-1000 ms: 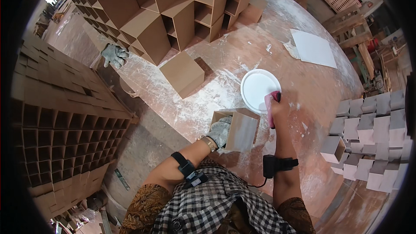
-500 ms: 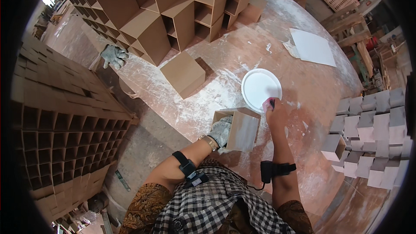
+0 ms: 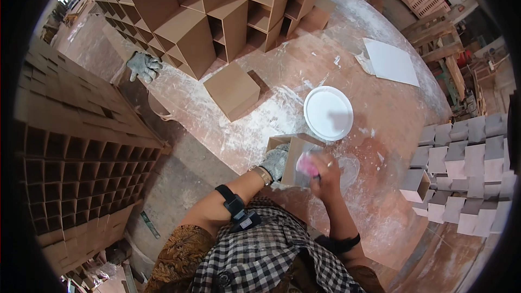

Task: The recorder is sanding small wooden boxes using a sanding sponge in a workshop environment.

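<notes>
My left hand (image 3: 275, 164), in a grey work glove, reaches into the open end of a brown fibreboard box (image 3: 293, 149) and steadies it; its fingertips are hidden inside. My bare right hand (image 3: 326, 172) is closed round a pink sponge-like pad (image 3: 308, 165), slightly blurred, over the box's right face. That face carries a whitish-grey coat. Beyond the box sits a round white dish (image 3: 328, 112) with white stuff in it. A plain brown box (image 3: 233, 91) stands farther off to the left.
Stacked brown boxes (image 3: 187, 35) rise at the back, with another stack (image 3: 81, 157) on the left. White-coated boxes (image 3: 461, 168) are piled at the right. A loose grey glove (image 3: 144, 67) and a white sheet (image 3: 392, 62) lie on the smeared tabletop (image 3: 380, 195).
My right hand has come back from the white dish, moving nearer and left, and brought the pink pad to the box's coated face. My left hand stays inside the box.
</notes>
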Available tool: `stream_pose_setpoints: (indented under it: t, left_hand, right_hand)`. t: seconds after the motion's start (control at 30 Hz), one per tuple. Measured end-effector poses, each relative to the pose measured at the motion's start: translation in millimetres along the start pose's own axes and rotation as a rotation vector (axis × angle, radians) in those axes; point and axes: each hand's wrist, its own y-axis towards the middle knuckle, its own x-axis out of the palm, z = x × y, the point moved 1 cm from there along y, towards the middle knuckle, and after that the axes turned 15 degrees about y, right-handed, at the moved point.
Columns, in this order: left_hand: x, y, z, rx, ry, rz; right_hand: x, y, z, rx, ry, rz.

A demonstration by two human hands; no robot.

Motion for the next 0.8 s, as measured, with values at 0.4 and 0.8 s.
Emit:
stream_pose_setpoints:
  t: [0.4, 0.8]
  left_hand:
    - [7, -3, 1, 0.057, 0.099, 0.142]
    - [31, 10, -16, 0.024, -0.007, 0.02]
  right_hand:
    - [3, -26, 21, -0.045, 0.0, 0.05]
    - [20, -9, -12, -0.052, 0.106, -0.024]
